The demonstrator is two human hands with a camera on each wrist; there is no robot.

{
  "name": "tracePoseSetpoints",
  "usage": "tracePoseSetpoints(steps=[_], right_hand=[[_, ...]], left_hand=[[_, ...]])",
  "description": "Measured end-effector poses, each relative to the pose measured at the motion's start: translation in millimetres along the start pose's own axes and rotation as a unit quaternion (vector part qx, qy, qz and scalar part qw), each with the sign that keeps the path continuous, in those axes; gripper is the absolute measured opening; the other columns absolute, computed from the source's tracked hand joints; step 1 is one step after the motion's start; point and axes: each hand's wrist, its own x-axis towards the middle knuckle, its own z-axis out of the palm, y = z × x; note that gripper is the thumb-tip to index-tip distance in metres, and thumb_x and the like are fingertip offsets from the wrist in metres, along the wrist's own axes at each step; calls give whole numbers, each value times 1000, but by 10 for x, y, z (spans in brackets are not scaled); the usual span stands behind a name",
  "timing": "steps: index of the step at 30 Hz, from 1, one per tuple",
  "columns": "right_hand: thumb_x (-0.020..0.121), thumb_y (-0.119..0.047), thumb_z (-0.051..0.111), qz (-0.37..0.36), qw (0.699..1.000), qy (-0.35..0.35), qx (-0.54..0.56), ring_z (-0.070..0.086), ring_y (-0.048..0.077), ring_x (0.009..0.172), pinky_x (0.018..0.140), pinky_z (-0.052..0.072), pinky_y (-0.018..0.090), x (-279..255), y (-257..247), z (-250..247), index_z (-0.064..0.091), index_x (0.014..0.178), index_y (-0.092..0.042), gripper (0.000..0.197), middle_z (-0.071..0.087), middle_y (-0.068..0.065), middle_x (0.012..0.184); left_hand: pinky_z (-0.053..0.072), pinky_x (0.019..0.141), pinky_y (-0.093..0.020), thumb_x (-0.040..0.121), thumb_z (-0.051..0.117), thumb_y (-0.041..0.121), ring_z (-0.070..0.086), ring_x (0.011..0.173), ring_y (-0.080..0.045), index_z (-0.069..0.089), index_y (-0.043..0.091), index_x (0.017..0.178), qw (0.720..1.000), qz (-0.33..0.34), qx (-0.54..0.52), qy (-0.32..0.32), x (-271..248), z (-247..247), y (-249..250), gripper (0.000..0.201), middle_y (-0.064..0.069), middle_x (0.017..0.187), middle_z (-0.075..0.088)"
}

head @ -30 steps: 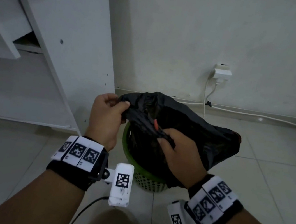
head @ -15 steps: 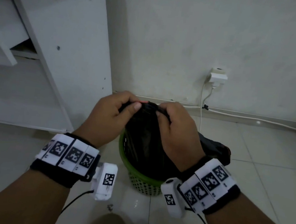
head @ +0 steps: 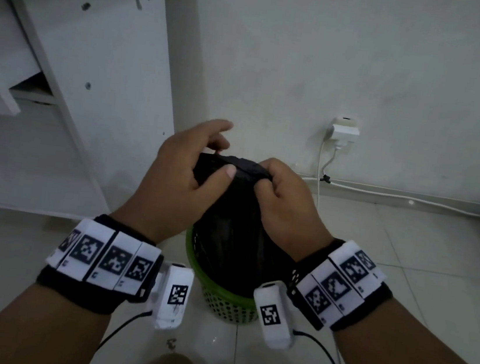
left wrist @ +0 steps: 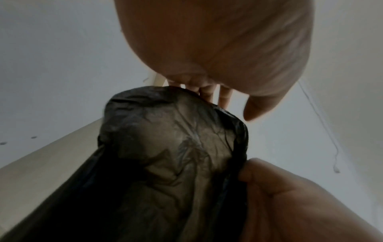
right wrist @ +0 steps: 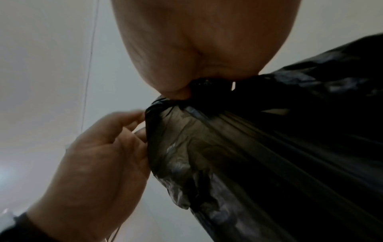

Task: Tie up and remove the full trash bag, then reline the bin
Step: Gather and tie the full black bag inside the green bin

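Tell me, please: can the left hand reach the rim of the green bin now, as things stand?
Probably yes, but not freely. The left hand is pinching the gathered top of the black trash bag together with the right hand. The green bin rim shows just below, uncovered on the near side; the hand must let go first.

both forearms reach forward, hands close together; left hand (head: 183, 171) has thumb pressed in, index finger sticking out; right hand (head: 283, 201) curled tight, pinching

Black trash bag (head: 232, 229) in a green perforated bin (head: 225, 308).
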Motion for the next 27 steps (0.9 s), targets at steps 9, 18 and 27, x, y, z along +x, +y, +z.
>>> tracePoseSetpoints(steps=[9,18,27], right_hand=[[92,-23,62,-113,987,1,-112,63,18,87,74,45,26,-163,260,66,63,112,-15,21,69,1,96],[94,-17,58,-64,988,46,-132,64,12,86,74,45,18,-165,367,-240,71,103,-13,16,73,1,93],[90,-21,68,-61,998,-7,-6,66,7,75,66,49,15,46,-130,-482,75,93,-15,9,73,-5,81]], left_hand=[[52,61,-23,94,61,31,61,66,-2,65,18,81,998,-49,-14,23,18,-169,-181,19,6,70,64],[40,80,-34,95,51,34,57,92,-29,67,11,96,980,-58,183,53,15,-173,-366,28,-9,93,63],[44,76,-13,96,57,39,60,88,7,65,31,102,999,-7,-16,-41,94,113,175,13,18,93,66]])
